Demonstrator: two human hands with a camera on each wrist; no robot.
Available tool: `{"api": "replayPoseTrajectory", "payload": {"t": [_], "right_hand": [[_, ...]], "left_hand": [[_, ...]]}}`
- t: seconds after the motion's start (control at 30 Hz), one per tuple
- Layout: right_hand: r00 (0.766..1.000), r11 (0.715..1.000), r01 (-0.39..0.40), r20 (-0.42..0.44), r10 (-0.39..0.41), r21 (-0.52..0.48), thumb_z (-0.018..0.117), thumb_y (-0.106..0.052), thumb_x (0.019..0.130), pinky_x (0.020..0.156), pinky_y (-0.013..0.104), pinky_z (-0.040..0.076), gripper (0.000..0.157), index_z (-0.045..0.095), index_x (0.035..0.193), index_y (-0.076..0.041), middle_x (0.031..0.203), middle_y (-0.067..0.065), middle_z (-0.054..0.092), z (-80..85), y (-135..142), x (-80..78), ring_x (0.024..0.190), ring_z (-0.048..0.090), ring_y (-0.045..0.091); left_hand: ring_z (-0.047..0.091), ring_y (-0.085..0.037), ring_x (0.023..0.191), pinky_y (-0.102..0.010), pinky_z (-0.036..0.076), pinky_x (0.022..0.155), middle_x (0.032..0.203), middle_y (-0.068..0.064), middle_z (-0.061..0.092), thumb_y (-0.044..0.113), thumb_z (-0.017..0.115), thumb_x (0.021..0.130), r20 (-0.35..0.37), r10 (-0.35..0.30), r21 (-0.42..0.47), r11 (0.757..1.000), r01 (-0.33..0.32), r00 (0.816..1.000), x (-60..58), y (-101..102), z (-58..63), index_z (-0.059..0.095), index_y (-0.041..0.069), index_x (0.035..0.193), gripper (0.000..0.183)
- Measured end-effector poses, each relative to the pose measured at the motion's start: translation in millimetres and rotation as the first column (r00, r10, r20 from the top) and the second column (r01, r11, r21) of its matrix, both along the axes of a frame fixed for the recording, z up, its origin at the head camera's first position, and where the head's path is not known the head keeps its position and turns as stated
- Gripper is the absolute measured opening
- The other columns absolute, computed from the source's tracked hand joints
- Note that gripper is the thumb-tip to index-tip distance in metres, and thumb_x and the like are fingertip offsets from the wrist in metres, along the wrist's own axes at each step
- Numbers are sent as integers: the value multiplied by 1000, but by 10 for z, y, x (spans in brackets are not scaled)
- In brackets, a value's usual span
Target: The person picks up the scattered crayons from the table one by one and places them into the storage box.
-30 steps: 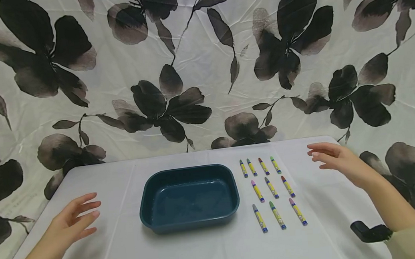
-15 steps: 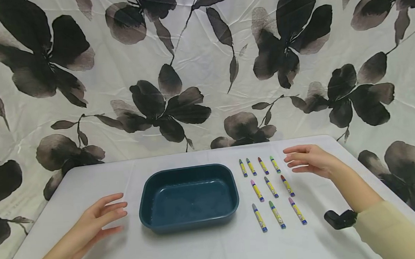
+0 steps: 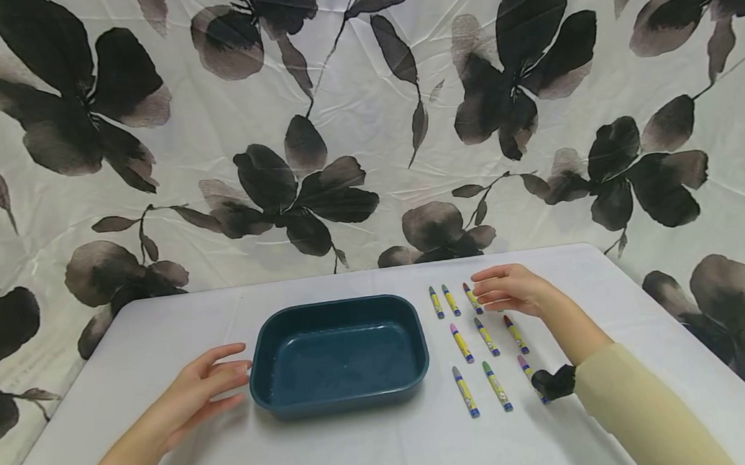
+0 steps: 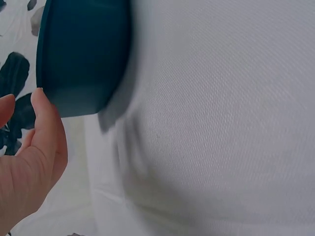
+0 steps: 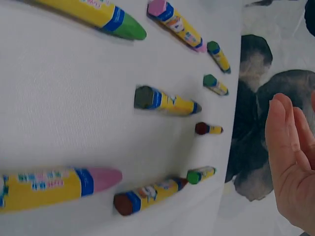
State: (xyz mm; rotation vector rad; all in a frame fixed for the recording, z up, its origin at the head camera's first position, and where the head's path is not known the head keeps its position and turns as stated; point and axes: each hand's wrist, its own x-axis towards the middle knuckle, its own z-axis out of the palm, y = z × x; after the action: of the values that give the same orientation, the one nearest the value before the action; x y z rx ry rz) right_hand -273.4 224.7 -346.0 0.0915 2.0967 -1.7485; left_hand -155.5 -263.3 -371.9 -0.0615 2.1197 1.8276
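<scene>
A person's two bare hands are above a white-covered bench (image 3: 336, 458). The left hand (image 3: 191, 396), fingers loosely extended and holding nothing, is at the left end of a dark teal tub (image 3: 346, 407) (whether its fingertips touch the rim, I cannot tell). To the tub's right, yellow-wrapped crayons (image 3: 497, 386) lie in three rows: four at the back, three in the middle, three in front. The right hand (image 3: 516, 291), also relaxed and unfilled, hovers by the back row's light green crayon (image 5: 202, 174).
</scene>
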Motion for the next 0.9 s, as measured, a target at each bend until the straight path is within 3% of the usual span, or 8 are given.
{"api": "replayPoseTrajectory", "payload": {"t": [0.3, 0.5, 0.9], "right_hand": [[1000, 998, 8, 20, -9, 66, 61, -7, 88, 72, 29, 54, 47, 47, 130, 8, 101, 14, 67, -145, -314, -90, 79, 66, 16], [999, 997, 39, 24, -41, 73, 61, -5, 88, 69, 26, 53, 45, 48, 128, 9, 94, 10, 66, -226, -410, -136, 75, 64, 12], [995, 976, 101, 8, -104, 195, 64, -5, 86, 64, 25, 53, 36, 57, 119, 7, 91, 11, 64, -372, -650, -286, 69, 59, 14]], "left_hand": [[59, -8, 95, -29, 51, 80, 111, -2, 58, 21, 56, 94, 8, 11, 15, 1000, -11, 1000, -37, 89, -13, 18, -1, 144, 68], [58, -9, 91, -25, 51, 78, 106, -3, 54, 22, 58, 92, 17, 37, -9, 999, -37, 999, -44, 131, -4, 19, 0, 145, 69], [58, -11, 88, -24, 51, 75, 103, -1, 55, 18, 59, 92, 14, 45, -7, 999, -45, 999, -97, 135, -39, 22, -2, 143, 66]]}}
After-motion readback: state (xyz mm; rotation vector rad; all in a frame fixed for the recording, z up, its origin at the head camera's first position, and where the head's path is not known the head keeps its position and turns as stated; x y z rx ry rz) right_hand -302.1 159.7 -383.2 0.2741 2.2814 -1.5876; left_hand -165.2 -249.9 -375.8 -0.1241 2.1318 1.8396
